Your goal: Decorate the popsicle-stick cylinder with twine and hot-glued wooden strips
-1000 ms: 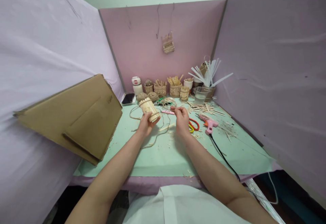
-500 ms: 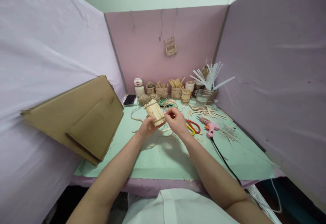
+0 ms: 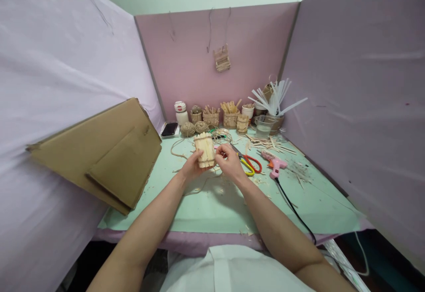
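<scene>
A small cup made of pale wooden sticks (image 3: 205,149), with twine bands near its top and bottom, is held above the table. My left hand (image 3: 193,166) is wrapped round its left side and base. At the cup's lower right edge, my right hand (image 3: 228,159) has its fingers pinched together; what they hold, if anything, is too small to make out. Scissors with red and yellow handles (image 3: 251,164) lie just right of my right hand. Loose twine (image 3: 199,190) trails on the table below the cup.
A pink glue gun (image 3: 276,164) with a black cord lies at the right. Thin sticks (image 3: 270,145) are scattered behind it. Balls of twine (image 3: 187,129), stick-filled baskets (image 3: 231,120) and a plastic tub (image 3: 264,128) line the back. A cardboard sheet (image 3: 109,159) leans at left.
The stick cup has turned from tilted to nearly upright and moved slightly right in my left hand. My right hand stays at its lower right edge, and more of the scissors shows.
</scene>
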{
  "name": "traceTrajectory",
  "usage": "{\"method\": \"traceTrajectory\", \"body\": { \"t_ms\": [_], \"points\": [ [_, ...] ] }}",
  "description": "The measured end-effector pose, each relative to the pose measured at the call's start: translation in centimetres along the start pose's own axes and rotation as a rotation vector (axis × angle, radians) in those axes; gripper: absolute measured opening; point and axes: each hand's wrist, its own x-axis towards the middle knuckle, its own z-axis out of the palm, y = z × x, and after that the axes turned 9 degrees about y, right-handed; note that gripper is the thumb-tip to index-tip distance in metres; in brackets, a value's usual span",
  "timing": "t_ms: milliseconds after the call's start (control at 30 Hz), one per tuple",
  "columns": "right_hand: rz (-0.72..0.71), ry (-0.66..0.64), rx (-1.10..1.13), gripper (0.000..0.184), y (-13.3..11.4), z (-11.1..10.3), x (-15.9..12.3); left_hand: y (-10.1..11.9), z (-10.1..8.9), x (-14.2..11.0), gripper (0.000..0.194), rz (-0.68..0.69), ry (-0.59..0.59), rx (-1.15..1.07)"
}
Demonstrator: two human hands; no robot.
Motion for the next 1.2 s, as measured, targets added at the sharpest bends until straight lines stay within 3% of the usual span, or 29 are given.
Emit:
{"method": "traceTrajectory", "body": {
  "t_ms": [500, 733, 1200],
  "points": [
    [-0.061, -0.024, -0.013, 0.005, 0.8, -0.3, -0.6, 0.5, 1.1, -0.3, 0.043, -0.028, 0.066, 0.039],
    [-0.020, -0.037, -0.013, 0.004, 0.9, -0.3, -0.6, 0.8, 1.3, -0.5, 0.051, -0.034, 0.017, 0.037],
    [-0.026, -0.037, -0.033, 0.006, 1.6, -0.1, -0.5, 0.6, 1.3, -0.2, 0.052, -0.035, 0.044, -0.053]
  ]
}}
